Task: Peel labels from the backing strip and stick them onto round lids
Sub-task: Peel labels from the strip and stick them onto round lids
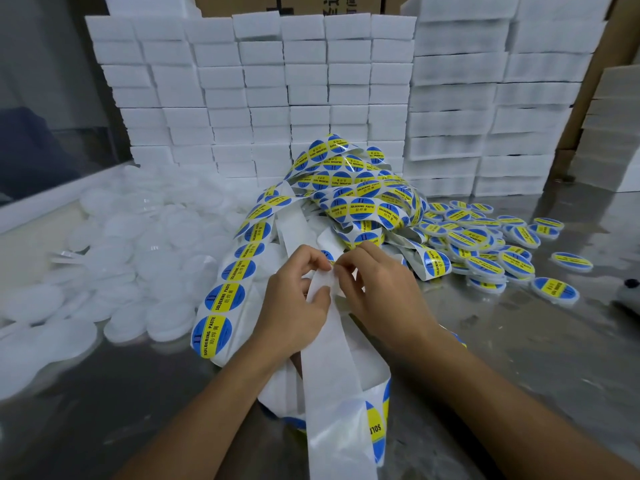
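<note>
Currently, by item:
Left hand (294,299): fingers curled, thumb and forefinger pinching the white backing strip (332,358) at its upper end; grip closed on the strip.
Right hand (377,289): fingertips (341,268) drawn together at the strip edge, just beside the left thumb, pinching a label (327,255) of which only a blue and yellow sliver shows; grip closed on the label.
Backing strip: bare white band running from the hands down over the tabletop (519,341) edge toward the camera; a partly hidden label shows near its lower end.
Label tangle (360,195): loose heap of strip carrying round blue and yellow "SOLDERING PASTE" labels, behind the hands; one run of it lies along the left of the left hand.
Bare lids (114,265): pile of clear round lids, left part of the tabletop.
Labelled lids (485,244): spread on the right part of the tabletop, labels facing up.
White boxes (277,91): stacked in rows along the back.
Cartons (287,3): brown, behind the boxes.
</note>
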Motion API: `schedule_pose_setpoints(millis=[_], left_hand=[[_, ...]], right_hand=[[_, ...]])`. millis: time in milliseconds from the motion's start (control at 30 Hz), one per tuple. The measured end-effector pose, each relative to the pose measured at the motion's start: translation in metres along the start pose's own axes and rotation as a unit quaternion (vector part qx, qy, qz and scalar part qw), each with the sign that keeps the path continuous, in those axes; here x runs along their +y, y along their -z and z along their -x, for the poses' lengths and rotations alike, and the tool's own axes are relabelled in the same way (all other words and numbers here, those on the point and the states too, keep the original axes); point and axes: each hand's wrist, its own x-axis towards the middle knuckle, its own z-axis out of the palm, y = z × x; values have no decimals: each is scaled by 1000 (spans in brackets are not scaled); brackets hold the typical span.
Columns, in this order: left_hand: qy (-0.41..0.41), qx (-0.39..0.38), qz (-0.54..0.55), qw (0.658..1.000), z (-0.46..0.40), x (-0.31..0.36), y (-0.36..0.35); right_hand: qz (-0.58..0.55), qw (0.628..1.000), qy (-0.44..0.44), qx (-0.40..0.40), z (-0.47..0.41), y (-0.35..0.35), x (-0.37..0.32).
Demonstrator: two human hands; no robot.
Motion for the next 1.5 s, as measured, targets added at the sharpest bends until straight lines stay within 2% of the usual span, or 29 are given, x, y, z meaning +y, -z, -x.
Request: schedule_pose_setpoints(millis=[100,167,233,300,367,400,433,533,600,700,800,900,967,1133,1233,1300,1400,1500], left_hand=[[3,2,-5,1000,0,0,0],[14,13,-12,1000,-1,0,0],[29,30,-16,999,-2,-1,1],[45,42,-23,998,-2,-2,2],[63,42,-40,996,-1,-3,0],[73,38,-55,995,-1,-4,-1],[79,31,-78,993,0,-5,-1],[80,-4,-158,984,1,-8,-4],[73,-2,-158,985,0,-7,-5],[112,53,-54,991,-4,-1,-4],[222,76,141,962,-8,5,2],[245,116,134,953,-11,6,2],[225,128,91,961,-11,6,2],[163,108,52,979,-10,7,2],[106,102,-23,989,-7,10,2],[34,103,-100,989,-6,12,5],[-67,135,-250,957,-7,13,14],[-92,214,-322,918,-17,8,36]], right_hand=[[-109,988,-106,8,1,-1,4],[-194,961,-196,22,-3,1,7],[-303,908,-284,56,-7,5,9],[-400,834,-371,80,-13,10,11],[-478,769,-411,105,-16,14,11],[-503,752,-410,115,-16,15,11],[-512,752,-399,118,-16,16,9],[-493,788,-358,91,-12,10,-2],[-513,777,-359,69,-8,2,-8],[-525,770,-361,27,-2,-4,-8],[-495,797,-346,-6,3,-6,-8],[-470,819,-329,-16,5,-8,-8],[-475,813,-336,-14,5,-9,-7],[-543,728,-418,-11,1,-7,-2],[-541,718,-437,-15,0,-7,-2],[-544,712,-444,-18,-1,-8,-2],[-563,691,-452,-20,-2,-9,-2],[-571,676,-465,-11,-1,-9,1]])
